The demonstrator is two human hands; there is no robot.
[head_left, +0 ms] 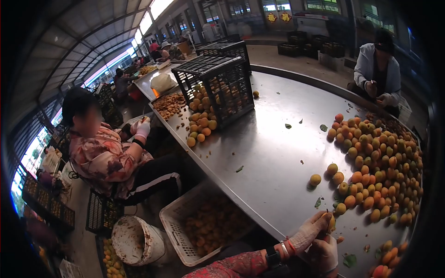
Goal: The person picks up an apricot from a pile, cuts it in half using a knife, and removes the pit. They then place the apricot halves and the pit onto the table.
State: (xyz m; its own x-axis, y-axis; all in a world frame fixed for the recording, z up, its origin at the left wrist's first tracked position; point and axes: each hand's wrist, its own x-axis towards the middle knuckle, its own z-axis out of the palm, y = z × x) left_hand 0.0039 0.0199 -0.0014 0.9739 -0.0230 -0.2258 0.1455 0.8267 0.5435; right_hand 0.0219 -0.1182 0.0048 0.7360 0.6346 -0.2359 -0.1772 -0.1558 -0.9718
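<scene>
My left hand (308, 231), in a light glove below a patterned sleeve and dark wristband, is closed round a yellow-orange fruit (331, 223) at the lower right. Just below it, my gloved right hand (324, 255) has its fingers bent up close to the same fruit; what they grip is too small to make out. Both hands are over the near edge of the metal table (273, 153). A large pile of orange and greenish fruits (371, 162) spreads beyond them on the right.
A black crate (215, 88) lies tipped with fruits spilling out. A white basket (169, 227) of fruit pieces and a dirty white bucket (134, 241) stand below the table. One person (111, 153) sits left; another (378, 74) works at the far right.
</scene>
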